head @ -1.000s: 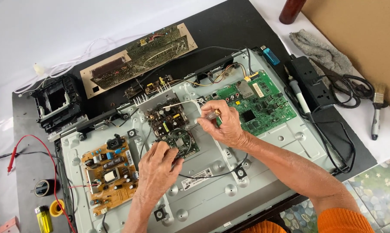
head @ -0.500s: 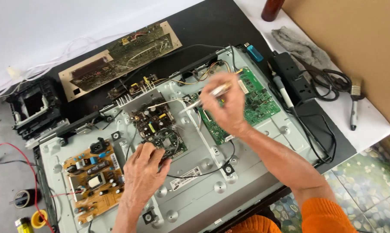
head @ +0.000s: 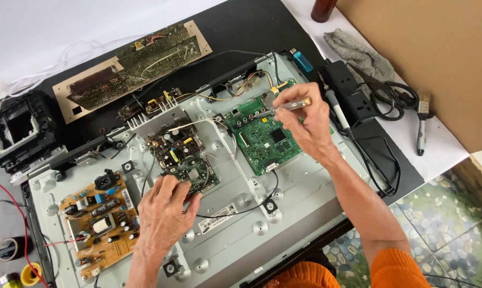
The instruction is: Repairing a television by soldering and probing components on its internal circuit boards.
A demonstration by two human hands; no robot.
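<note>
Fingers of my left hand [head: 163,213] are covering the small dark circuit board's [head: 179,154] lower edge; my right hand [head: 305,120] is pinching a clear-handled screwdriver [head: 290,105], hiding part of the green mainboard [head: 262,136].

Electronics repair bench: circuit boards [head: 262,136], tools.

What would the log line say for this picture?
left hand: resting on dark middle board | right hand: holding clear-handled screwdriver over green board
</note>
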